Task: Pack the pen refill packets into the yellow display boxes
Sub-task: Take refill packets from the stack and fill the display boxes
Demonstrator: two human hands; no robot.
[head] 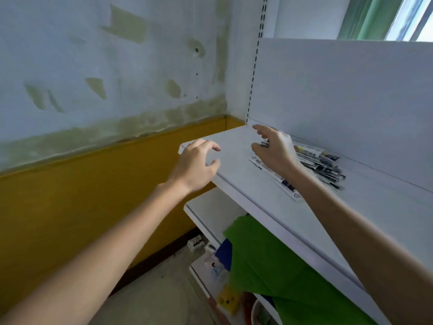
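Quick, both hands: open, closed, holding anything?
Left hand: open, fingers curled, empty, at the white shelf corner.
Right hand: open, fingers spread over the pile of refill packets, nothing gripped.

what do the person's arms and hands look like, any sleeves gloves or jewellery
Both arms are bare along all of the forearm that shows, with no sleeve in the frame. The left hand and the right hand wear no gloves, and no watch, bracelet or ring is visible. The picture is slightly blurred, so fine detail cannot be told.
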